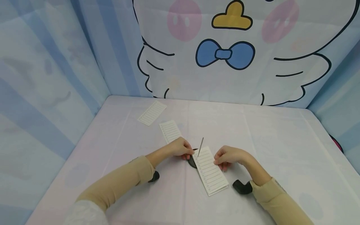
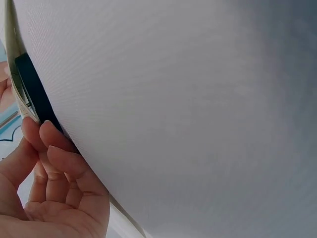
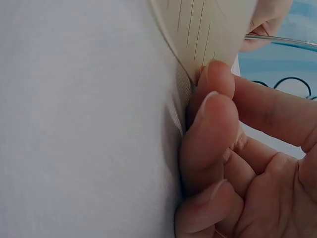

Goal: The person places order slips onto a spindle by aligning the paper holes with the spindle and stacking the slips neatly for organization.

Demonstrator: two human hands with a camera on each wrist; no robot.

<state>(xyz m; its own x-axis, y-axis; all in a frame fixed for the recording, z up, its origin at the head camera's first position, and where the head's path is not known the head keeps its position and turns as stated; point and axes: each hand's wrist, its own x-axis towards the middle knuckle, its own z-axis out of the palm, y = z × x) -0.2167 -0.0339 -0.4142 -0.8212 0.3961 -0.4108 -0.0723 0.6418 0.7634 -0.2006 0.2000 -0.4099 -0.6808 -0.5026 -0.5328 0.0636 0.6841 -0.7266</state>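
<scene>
A thin metal spike (image 1: pixel 201 146) stands up from a dark round base (image 1: pixel 192 162) near the middle of the table. Lined paper slips (image 1: pixel 211 173) with small checkboxes lie over the base, the spike coming up through their upper left part. My left hand (image 1: pixel 179 148) pinches the slips' upper left corner between thumb and fingers, close beside the base. At the right edge, my right hand (image 1: pixel 230 155) pinches the paper between thumb and index finger. In the right wrist view, the slip's edge (image 3: pixel 198 34) meets those fingertips. The base's far side is hidden under the paper.
Another lined slip (image 1: pixel 170 130) lies behind my left hand, and one more slip (image 1: pixel 152 113) is farther back at the left. Dark wrist-worn pieces (image 1: pixel 242 187) sit below each forearm. Patterned fabric walls (image 1: pixel 118 47) enclose the white tabletop (image 1: pixel 281 140).
</scene>
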